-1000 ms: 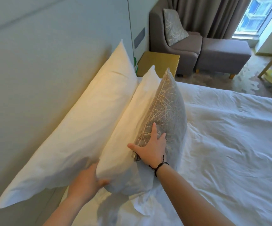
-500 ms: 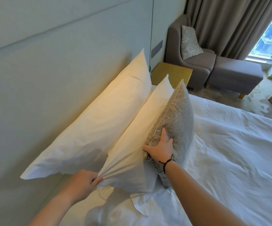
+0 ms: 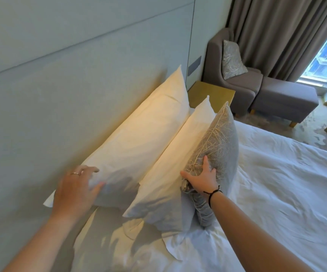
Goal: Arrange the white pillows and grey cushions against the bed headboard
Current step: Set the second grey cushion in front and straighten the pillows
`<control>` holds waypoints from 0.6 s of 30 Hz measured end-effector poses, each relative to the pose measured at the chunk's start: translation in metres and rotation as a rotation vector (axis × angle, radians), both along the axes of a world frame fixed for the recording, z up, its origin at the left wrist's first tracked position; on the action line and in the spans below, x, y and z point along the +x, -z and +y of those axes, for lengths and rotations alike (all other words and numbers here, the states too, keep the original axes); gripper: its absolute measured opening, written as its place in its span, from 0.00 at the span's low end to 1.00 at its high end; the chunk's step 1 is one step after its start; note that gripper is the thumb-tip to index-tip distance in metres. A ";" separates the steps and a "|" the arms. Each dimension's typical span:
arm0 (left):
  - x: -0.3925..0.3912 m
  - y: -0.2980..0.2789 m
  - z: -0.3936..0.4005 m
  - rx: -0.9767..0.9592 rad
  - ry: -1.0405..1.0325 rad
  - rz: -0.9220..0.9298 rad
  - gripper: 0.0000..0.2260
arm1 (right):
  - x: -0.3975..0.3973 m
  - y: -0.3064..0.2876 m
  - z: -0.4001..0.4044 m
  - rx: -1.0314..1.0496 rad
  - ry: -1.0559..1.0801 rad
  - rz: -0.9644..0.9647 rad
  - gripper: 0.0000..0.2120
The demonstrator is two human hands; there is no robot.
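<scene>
Closest to me are the two bare arms reaching in over the rumpled white sheet point(image 3: 276, 183). The left hand point(image 3: 76, 190) (there's a ring on one finger) has its fingers and thumb wrapped round the near corner of the back white pillow point(image 3: 139, 146), which stands on edge, leaning flat against the grey-green headboard point(image 3: 60, 95). The right hand point(image 3: 202, 178), black cord at the wrist, is spread with fairly straight fingers, pressing on the side of the grey cushion point(image 3: 219, 146); it isn't clutching anything. That cushion stands upright, furthest out from the headboard, touching the front white pillow point(image 3: 178, 160) sandwiched between it and the back one. Past the headboard's far end sits a yellow side table point(image 3: 213, 93), then a grey armchair point(image 3: 237, 83) with another patterned cushion, a footstool point(image 3: 284, 97) and curtains point(image 3: 276, 26).
</scene>
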State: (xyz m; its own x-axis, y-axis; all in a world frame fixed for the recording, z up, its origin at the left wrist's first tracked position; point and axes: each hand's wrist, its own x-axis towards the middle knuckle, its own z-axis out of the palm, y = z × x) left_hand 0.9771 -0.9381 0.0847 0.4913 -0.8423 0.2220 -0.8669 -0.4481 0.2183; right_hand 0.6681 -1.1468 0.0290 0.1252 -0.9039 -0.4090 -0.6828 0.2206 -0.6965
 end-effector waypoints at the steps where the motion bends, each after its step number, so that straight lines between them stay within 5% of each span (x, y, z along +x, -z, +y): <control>1: 0.012 -0.004 0.000 0.070 -0.059 -0.013 0.21 | 0.000 -0.001 0.001 0.003 0.004 -0.003 0.58; 3: 0.031 -0.009 0.003 0.265 -0.149 0.031 0.23 | -0.002 -0.002 0.002 0.004 0.011 -0.009 0.56; 5: 0.046 -0.010 0.010 0.367 -0.206 0.154 0.10 | -0.005 -0.002 0.007 -0.013 -0.002 0.002 0.55; 11: 0.073 -0.016 0.032 0.242 -0.263 0.093 0.18 | -0.013 0.000 0.026 -0.081 -0.062 -0.008 0.51; 18: 0.061 -0.022 0.037 0.231 -0.352 0.107 0.12 | -0.039 0.001 0.035 -0.069 -0.123 -0.141 0.50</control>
